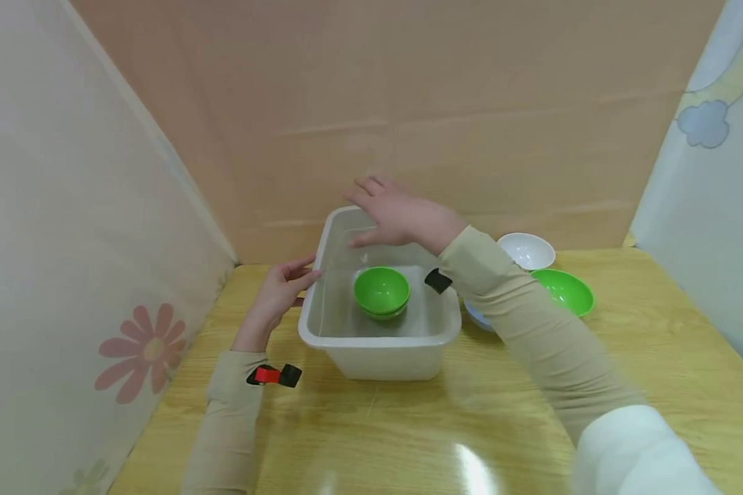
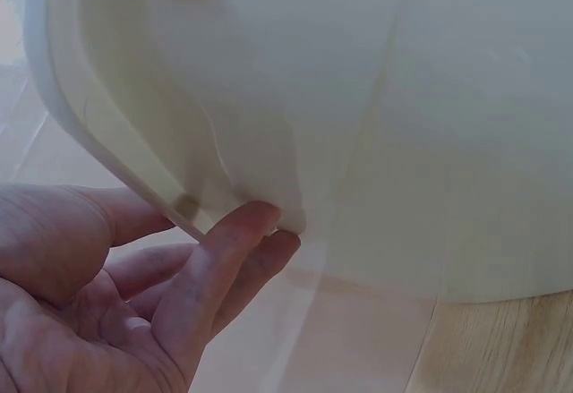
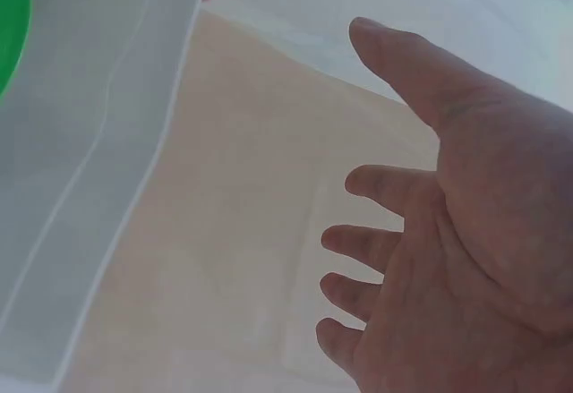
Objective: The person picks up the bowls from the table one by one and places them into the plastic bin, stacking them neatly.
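At the far left we see a pale panel printed with a pink flower (image 1: 141,350), standing along the edge of the wooden bench (image 1: 532,412). Next comes our left hand (image 1: 280,289), its sleeve carrying a small red and black strap-on device (image 1: 274,375); the fingers are straight and relaxed, and their tips touch the left outer wall of the white plastic tub (image 1: 378,354), just under its rim, as the left wrist view shows plainly with the fingers (image 2: 228,250) laid against the tub (image 2: 403,124). The hand pinches nothing. The tub sits on the bench near the middle, close to the brown back panel (image 1: 408,103), and inside it, on the bottom, rest two green bowls (image 1: 381,292) nested one in the other, upright, open side up. Above the far end of the tub our right hand (image 1: 396,213) hangs in the air, palm down, fingers spread and loose, holding nothing and touching nothing we can make out; the right wrist view shows the same spread hand (image 3: 448,259) over the tub's rim (image 3: 107,142). To the right of the tub, partly behind the right sleeve, a white bowl (image 1: 526,249) stands nearest the back panel, a larger green bowl (image 1: 563,291) just in front of it, and a bluish bowl (image 1: 478,317) peeks out under the forearm, just beside the tub. At the far right stands a light blue panel with a cloud (image 1: 706,124).
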